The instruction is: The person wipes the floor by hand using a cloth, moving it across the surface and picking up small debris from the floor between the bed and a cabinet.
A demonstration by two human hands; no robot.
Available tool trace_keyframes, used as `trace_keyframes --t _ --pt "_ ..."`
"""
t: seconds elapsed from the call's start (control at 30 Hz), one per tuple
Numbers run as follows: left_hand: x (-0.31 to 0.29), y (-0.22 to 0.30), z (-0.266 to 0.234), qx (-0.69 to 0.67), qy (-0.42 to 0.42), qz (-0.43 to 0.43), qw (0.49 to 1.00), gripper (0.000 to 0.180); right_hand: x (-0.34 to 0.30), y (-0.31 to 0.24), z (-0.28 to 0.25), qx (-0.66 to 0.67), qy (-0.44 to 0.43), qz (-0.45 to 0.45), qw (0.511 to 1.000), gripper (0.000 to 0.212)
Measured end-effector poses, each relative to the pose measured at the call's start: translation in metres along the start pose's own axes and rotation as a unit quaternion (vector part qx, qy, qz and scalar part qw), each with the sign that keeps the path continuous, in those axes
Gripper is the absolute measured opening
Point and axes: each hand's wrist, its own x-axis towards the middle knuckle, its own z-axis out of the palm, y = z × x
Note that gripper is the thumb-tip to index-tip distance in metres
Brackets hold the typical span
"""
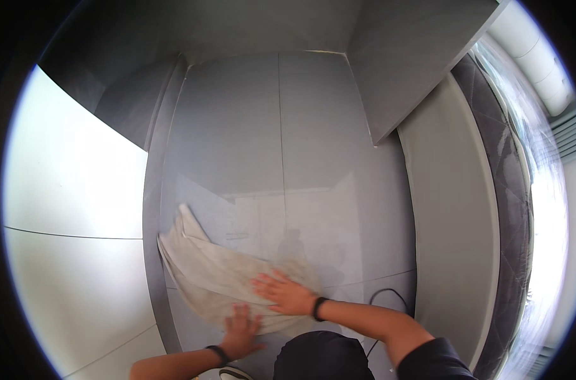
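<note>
A beige cloth (215, 269) lies spread and creased on the grey tiled floor, with one corner sticking up at its far left end. Flat on the right part of the cloth rests my right hand (287, 295), fingers stretched out. My left hand (242, 332) is at the cloth's near edge with its fingers spread; whether its palm presses on cloth or floor is hidden. Both wrists wear a dark band. The tiled floor (237, 145) looks glossy and reflects light.
A grey bed base (453, 202) with a dark quilted mattress (513, 183) runs along the right. Near it, a thin black cable (389, 290) loops on the floor. Dark grey panels (421, 57) stand at the far end. Bright white tiles (79, 183) lie past a grey strip at left.
</note>
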Motion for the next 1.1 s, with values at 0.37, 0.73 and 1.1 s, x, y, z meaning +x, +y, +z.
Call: trace_keyframes --t 0.37,0.73,1.1 --pt "0.341 0.024 -0.209 -0.055 0.436 0.248 0.864 0.059 -0.075 0.295 -0.173 -0.259 0.103 0.484 0.830 0.075" --pt "0.092 -0.174 -0.116 0.101 0.182 -0.086 0.974 0.069 0.232 0.081 -0.039 -0.172 0.133 0.327 0.920 0.082" --pt "0.024 -0.177 -0.087 0.017 0.122 -0.222 0.967 0.077 0.182 0.031 0.005 -0.044 0.161 0.120 0.979 0.072"
